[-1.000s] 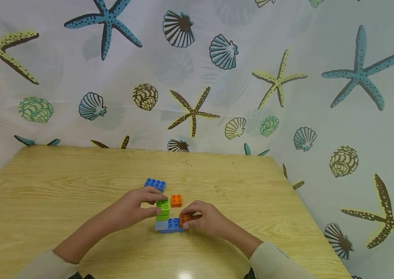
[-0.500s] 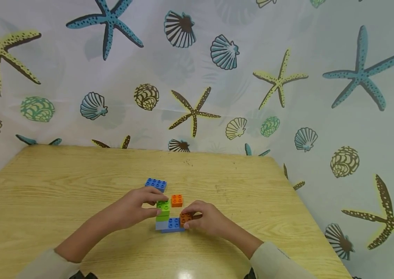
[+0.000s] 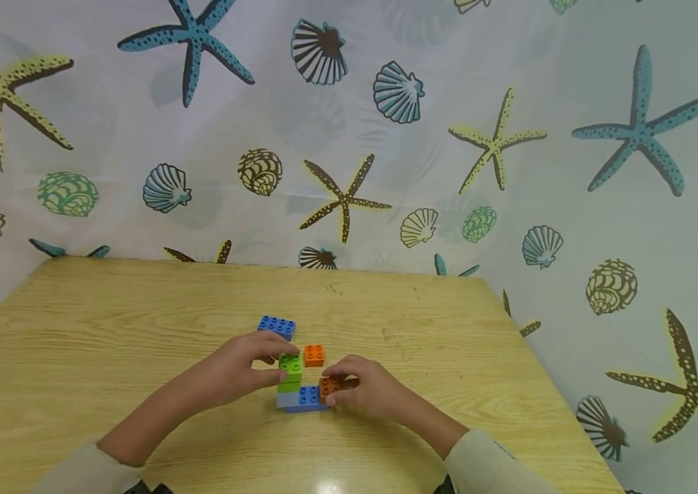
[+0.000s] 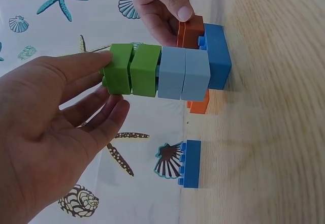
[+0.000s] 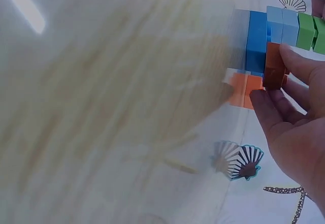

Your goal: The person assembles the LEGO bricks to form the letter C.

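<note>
A blue base brick (image 3: pixel 308 399) lies on the table, with two light blue bricks (image 4: pixel 179 73) and two green bricks (image 4: pixel 133 69) stacked at its left end. My left hand (image 3: pixel 232 370) pinches the top green brick (image 3: pixel 290 365) between thumb and fingers. At the base's right end, my right hand (image 3: pixel 369 387) grips a dark orange brick (image 3: pixel 328 388), which sits on the blue base in the right wrist view. The right fingers partly cover that brick.
Behind the stack, a bright orange brick (image 3: pixel 314 355) lies on the wooden table (image 3: pixel 139 302). Farther back and left is another blue brick (image 3: pixel 277 326), near the left hand's fingers. A patterned curtain (image 3: pixel 349 123) hangs behind the table.
</note>
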### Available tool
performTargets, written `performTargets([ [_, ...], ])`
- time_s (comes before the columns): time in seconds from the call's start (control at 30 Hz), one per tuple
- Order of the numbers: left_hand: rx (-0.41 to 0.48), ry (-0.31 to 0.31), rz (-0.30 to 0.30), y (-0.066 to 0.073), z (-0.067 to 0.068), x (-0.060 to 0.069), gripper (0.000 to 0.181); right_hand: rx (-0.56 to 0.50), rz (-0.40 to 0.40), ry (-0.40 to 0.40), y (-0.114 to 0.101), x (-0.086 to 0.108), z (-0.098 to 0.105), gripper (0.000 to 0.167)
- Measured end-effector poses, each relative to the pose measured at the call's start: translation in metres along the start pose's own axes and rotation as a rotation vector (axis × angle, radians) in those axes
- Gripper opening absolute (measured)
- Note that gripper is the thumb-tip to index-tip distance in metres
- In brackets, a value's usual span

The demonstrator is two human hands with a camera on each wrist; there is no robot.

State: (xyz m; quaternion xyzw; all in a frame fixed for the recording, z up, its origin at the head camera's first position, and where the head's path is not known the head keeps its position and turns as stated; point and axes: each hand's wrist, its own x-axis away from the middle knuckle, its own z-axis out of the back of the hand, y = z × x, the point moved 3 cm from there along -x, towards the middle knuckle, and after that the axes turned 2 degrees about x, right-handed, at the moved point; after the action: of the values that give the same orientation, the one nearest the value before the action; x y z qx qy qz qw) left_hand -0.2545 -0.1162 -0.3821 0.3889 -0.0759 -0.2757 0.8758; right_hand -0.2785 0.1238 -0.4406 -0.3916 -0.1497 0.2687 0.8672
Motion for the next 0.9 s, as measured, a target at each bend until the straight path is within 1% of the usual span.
performTargets([
  [0.1, 0.02, 0.015, -0.006, -0.003, 0.0, 0.002, 0.041, 0.021, 0.03, 0.03, -0.005, 0.001, 0.003, 0.044],
  [0.17, 0.042, 0.03, -0.002, -0.005, 0.001, 0.004, 0.043, 0.029, 0.076, 0.068, -0.011, 0.001, 0.006, 0.046],
  [0.27, 0.077, 0.068, 0.01, -0.01, 0.003, 0.007, 0.045, 0.0, 0.149, 0.116, -0.023, -0.001, 0.007, 0.043],
  [0.33, 0.095, 0.1, 0.028, -0.015, 0.003, 0.01, 0.044, -0.034, 0.184, 0.13, -0.03, -0.003, 0.005, 0.041],
  [0.5, 0.183, 0.164, 0.065, -0.024, -0.004, 0.014, 0.045, -0.126, 0.198, 0.144, -0.042, -0.006, -0.002, 0.036],
  [0.57, 0.219, 0.183, 0.066, -0.026, -0.008, 0.015, 0.045, -0.146, 0.2, 0.151, -0.044, -0.007, -0.004, 0.036],
  [0.63, 0.242, 0.2, 0.054, -0.027, -0.012, 0.015, 0.043, -0.148, 0.209, 0.157, -0.046, -0.009, -0.006, 0.034],
  [0.77, 0.254, 0.212, 0.023, -0.026, -0.016, 0.016, 0.035, -0.148, 0.242, 0.163, -0.047, -0.011, -0.009, 0.031],
  [0.9, 0.255, 0.206, 0.021, -0.024, -0.015, 0.016, 0.033, -0.172, 0.258, 0.159, -0.049, -0.012, -0.011, 0.031],
])
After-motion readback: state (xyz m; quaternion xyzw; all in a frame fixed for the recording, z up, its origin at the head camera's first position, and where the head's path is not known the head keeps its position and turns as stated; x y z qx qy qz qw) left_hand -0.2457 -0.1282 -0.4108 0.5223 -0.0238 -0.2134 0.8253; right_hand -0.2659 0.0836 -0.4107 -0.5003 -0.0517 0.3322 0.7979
